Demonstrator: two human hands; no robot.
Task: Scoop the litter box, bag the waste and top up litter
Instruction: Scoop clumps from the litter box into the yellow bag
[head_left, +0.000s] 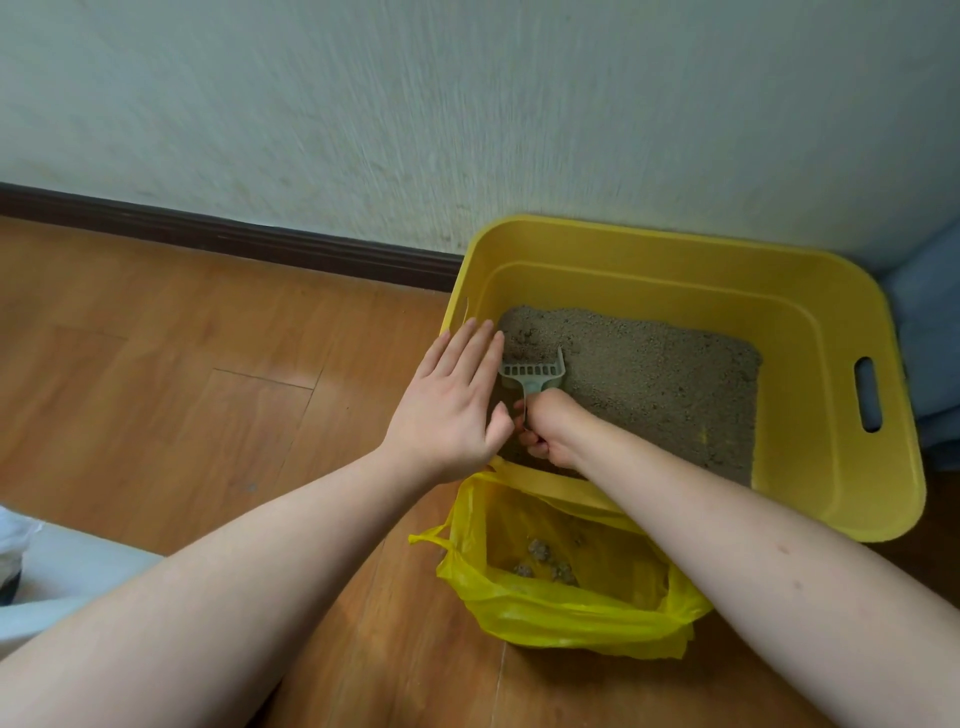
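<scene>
Head view. Item: yellow litter box (675, 249), set on the wood floor (182, 364) against the wall.

Contents: grey litter (649, 374) across its bottom.

Tool: pale slotted scoop (532, 374) in the box's near-left corner, blade resting on the litter. Its long axis runs from the near wall toward the far wall, handle toward the person, blade pointing away.

Right hand (550, 428): fist wrapped round the scoop handle.

Left hand (454, 402): flat, fingers spread, holding nothing, over the box's left rim.

Yellow bag (561, 618): open on the floor, touching the box's near wall, several clumps (540, 561) inside.

Status, judged: scooping partly done and in progress. Bag not yet tied; top-up not begun, no fresh litter supply in sight.
</scene>
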